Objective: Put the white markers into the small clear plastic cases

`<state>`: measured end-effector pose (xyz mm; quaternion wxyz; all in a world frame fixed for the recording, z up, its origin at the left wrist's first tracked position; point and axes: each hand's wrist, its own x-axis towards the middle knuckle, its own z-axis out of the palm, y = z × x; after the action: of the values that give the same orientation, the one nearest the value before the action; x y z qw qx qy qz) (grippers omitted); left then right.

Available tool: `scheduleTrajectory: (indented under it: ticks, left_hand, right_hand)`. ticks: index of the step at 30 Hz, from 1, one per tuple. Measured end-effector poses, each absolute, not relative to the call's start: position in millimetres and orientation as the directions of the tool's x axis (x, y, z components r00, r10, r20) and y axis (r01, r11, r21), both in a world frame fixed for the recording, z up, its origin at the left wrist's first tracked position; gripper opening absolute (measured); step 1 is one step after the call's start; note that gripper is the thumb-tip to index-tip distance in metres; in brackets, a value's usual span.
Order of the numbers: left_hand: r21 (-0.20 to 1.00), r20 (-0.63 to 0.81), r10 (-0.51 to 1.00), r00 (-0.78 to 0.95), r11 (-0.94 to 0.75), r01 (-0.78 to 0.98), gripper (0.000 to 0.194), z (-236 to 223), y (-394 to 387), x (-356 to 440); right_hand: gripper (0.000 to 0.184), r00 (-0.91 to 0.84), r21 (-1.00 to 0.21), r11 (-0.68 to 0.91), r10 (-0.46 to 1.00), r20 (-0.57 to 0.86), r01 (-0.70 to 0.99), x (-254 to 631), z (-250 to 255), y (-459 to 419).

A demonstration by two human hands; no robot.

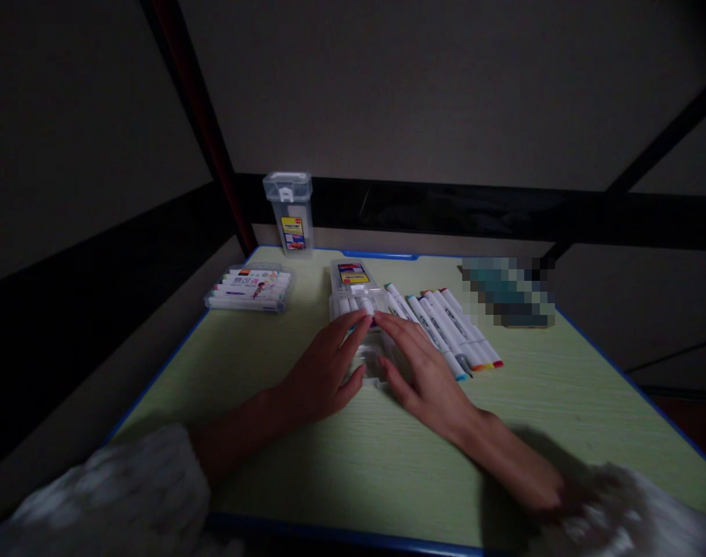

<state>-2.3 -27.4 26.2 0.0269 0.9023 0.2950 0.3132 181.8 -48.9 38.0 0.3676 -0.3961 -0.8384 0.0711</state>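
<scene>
My left hand (323, 367) and my right hand (425, 379) reach in from both sides over a clear plastic marker case (353, 282) that lies on its back in the middle of the table. Both hands have fingers stretched out, with the fingertips meeting or nearly meeting above several white markers (346, 305) in the case. Each thumb stands apart from its fingers, over a clear plastic piece (371, 363) at the near end. Partly hidden by the hands, the contact with the markers cannot be made out. Several loose white markers (445, 329) with coloured ends lie beside my right hand.
An upright clear case (295, 220) with a yellow label stands at the back left. In front of it lies a flat clear pack of markers (251, 288). A pixelated flat object (506, 292) rests at the right edge. The pale green table (353, 480) has blue edging.
</scene>
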Motion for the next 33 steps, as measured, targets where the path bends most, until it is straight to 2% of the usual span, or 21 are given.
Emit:
scheduleTrajectory:
  ticks: [33]
  left_hand:
    - [0.222,0.568,0.534,0.626,-0.832,0.508,0.067,23.4,-25.0,-2.0]
  right_hand:
    - [0.052,-0.436,-0.418,0.642,0.755,0.491,0.643,182.0,35.4,-47.6]
